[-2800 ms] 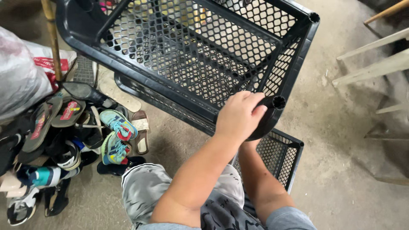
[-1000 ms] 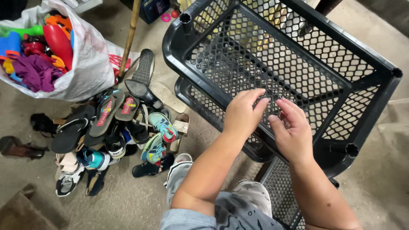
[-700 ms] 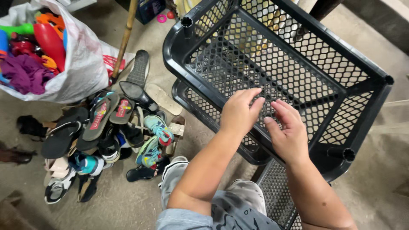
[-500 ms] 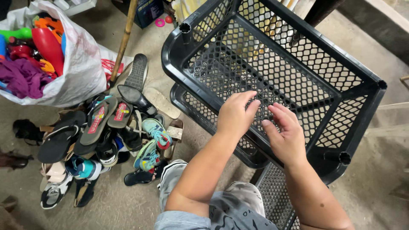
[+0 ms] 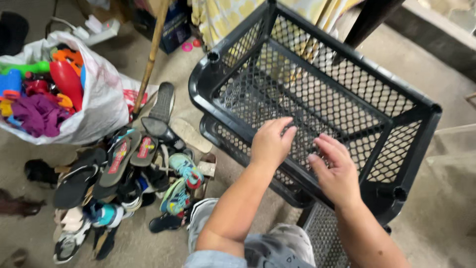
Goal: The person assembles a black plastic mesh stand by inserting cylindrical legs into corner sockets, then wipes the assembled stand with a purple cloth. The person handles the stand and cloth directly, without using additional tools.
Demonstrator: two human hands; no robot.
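A large black mesh basket [image 5: 396, 99] stands tilted in front of me, on top of a second black mesh tray [image 5: 322, 238]. My left hand [image 5: 270, 141] reaches over the basket's near rim, its fingers laid close together on the mesh. My right hand [image 5: 337, 171] sits just to the right on the same near wall, fingers curled against the mesh. Both hands hold the basket and nothing else. My knees in grey trousers [image 5: 277, 243] show below.
A heap of sandals and shoes [image 5: 129, 178] lies on the concrete floor to the left. Behind it are a white plastic bag of colourful toys [image 5: 99, 94] and a leaning wooden stick [image 5: 151, 59]. Yellow patterned cloth [image 5: 223, 15] hangs at the back.
Earlier my left hand gripped a corner post of the basket. Both hands now lie on its near mesh wall, and they have barely shifted over the last second.
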